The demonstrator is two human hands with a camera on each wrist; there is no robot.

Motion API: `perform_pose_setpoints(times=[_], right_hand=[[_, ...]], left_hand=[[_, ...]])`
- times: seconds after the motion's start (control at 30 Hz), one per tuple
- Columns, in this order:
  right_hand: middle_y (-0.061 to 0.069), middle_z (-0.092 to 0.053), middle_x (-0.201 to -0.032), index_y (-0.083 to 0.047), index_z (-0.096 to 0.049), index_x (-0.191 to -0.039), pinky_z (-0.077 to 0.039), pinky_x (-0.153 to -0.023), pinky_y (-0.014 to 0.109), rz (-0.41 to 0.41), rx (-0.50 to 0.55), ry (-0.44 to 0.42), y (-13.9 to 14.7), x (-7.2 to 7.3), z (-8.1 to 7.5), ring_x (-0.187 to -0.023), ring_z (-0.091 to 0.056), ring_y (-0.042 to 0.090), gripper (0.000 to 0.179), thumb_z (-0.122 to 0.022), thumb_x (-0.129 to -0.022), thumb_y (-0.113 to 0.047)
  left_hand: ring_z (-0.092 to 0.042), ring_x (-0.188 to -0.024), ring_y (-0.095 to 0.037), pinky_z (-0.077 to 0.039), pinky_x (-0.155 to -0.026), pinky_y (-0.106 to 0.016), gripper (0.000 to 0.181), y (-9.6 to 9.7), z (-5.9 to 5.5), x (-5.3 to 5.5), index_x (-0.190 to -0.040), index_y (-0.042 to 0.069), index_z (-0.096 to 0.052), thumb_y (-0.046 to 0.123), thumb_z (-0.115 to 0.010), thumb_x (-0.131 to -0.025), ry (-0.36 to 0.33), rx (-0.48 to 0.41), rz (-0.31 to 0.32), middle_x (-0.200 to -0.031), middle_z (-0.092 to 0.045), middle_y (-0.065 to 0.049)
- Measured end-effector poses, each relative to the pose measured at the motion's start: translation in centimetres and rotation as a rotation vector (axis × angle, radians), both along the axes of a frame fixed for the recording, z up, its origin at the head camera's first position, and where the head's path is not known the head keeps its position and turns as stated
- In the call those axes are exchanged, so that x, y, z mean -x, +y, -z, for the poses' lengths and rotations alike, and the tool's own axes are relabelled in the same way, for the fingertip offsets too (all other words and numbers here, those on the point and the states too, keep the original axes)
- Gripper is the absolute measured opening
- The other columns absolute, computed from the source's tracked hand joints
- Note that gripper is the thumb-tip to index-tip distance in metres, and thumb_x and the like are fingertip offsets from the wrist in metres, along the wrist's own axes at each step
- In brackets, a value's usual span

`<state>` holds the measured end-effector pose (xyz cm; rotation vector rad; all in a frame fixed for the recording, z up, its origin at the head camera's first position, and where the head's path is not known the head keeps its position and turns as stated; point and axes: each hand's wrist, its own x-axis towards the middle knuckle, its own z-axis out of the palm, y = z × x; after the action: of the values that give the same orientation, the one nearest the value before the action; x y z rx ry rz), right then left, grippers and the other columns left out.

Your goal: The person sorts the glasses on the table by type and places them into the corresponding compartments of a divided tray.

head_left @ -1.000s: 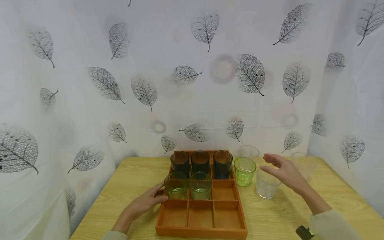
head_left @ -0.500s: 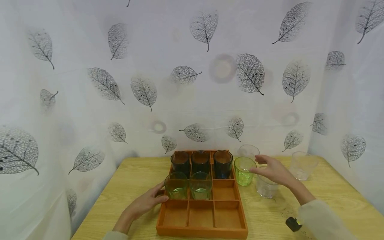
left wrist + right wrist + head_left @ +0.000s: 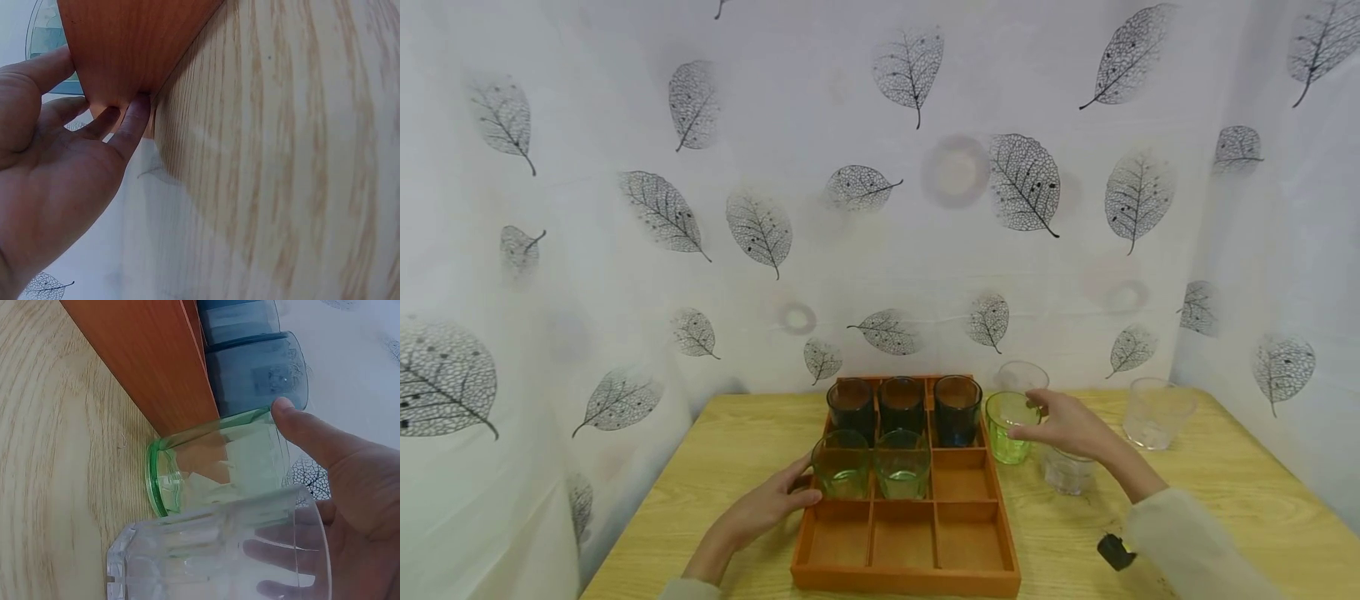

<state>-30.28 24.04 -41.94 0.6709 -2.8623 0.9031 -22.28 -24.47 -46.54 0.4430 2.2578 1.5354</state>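
My left hand (image 3: 763, 508) rests with its fingertips (image 3: 142, 103) against the outer left wall of the wooden compartment tray (image 3: 902, 579). At the tray's right side stands a light green glass (image 3: 1009, 442), upright on the table. My right hand (image 3: 1067, 427) is around the upper right of this glass. The right thumb (image 3: 284, 405) is at its rim, while the other fingers, spread apart, show through a clear glass (image 3: 206, 556) nearer the camera. Two green glasses (image 3: 841, 471) stand in the tray's middle row, and three dark blue glasses (image 3: 957, 417) fill the back row.
More clear glasses stand right of the tray: one behind the green glass, one far right (image 3: 1156, 421). The front row and the middle-right compartment (image 3: 962, 479) hold nothing. A small black object (image 3: 1116, 552) is by the right sleeve. A leaf-print curtain (image 3: 880, 250) hangs behind the table.
My right hand has moved left and slightly down, from above the clear glasses to the light green glass's rim. My left hand and the tray have stayed in place.
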Motion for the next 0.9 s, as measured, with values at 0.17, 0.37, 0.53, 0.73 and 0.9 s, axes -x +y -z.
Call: perform_pose_setpoints(times=[0.17,0.37,0.53,0.73,0.9], right_hand=[[0.029,-0.065,-0.127,0.014,-0.05,-0.142,-0.053,-0.089,0.06,0.043,-0.055,0.015,-0.7,-0.2,0.0,-0.109,-0.064,0.045,0.093,-0.081,-0.086,-0.052],[0.028,-0.065,-0.126,0.015,-0.047,-0.143,-0.053,-0.086,0.062,0.1,-0.13,0.026,-1.3,-0.3,0.2,-0.106,-0.066,0.046,0.101,-0.084,-0.08,-0.056],[0.026,-0.068,-0.121,0.013,-0.049,-0.142,-0.055,-0.084,0.059,0.121,-0.134,0.053,-1.4,-0.3,0.6,-0.101,-0.067,0.043,0.099,-0.083,-0.081,-0.057],[0.025,-0.069,-0.118,0.012,-0.052,-0.14,-0.055,-0.083,0.058,0.111,-0.083,0.091,-1.2,-0.4,0.8,-0.099,-0.068,0.042,0.093,-0.082,-0.082,-0.054],[0.025,-0.068,-0.119,0.01,-0.054,-0.14,-0.055,-0.085,0.059,0.114,-0.012,0.111,-1.0,-0.9,0.1,-0.102,-0.066,0.043,0.086,-0.081,-0.086,-0.051]], left_hand=[[-0.03,-0.147,-0.05,-0.034,-0.114,-0.062,0.081,0.0,-0.1,-0.2,-0.166,0.003,-0.007,0.03,-0.057,-0.108,0.001,-0.011,0.001,-0.166,-0.014,-0.031],[-0.033,-0.146,-0.048,-0.036,-0.113,-0.059,0.079,0.0,-0.1,-0.2,-0.166,0.003,-0.007,0.027,-0.057,-0.108,0.014,-0.025,0.011,-0.166,-0.016,-0.031],[-0.034,-0.145,-0.047,-0.037,-0.113,-0.059,0.078,0.0,-0.1,-0.2,-0.166,0.005,-0.008,0.028,-0.056,-0.109,0.018,-0.03,0.017,-0.165,-0.021,-0.03],[-0.036,-0.144,-0.046,-0.038,-0.113,-0.058,0.078,0.1,-0.1,-0.2,-0.166,0.006,-0.008,0.028,-0.056,-0.109,0.02,-0.027,0.015,-0.164,-0.024,-0.03],[-0.036,-0.144,-0.047,-0.038,-0.113,-0.059,0.079,0.1,-0.2,-0.2,-0.166,0.005,-0.008,0.029,-0.057,-0.108,0.021,-0.014,0.007,-0.164,-0.023,-0.031]])
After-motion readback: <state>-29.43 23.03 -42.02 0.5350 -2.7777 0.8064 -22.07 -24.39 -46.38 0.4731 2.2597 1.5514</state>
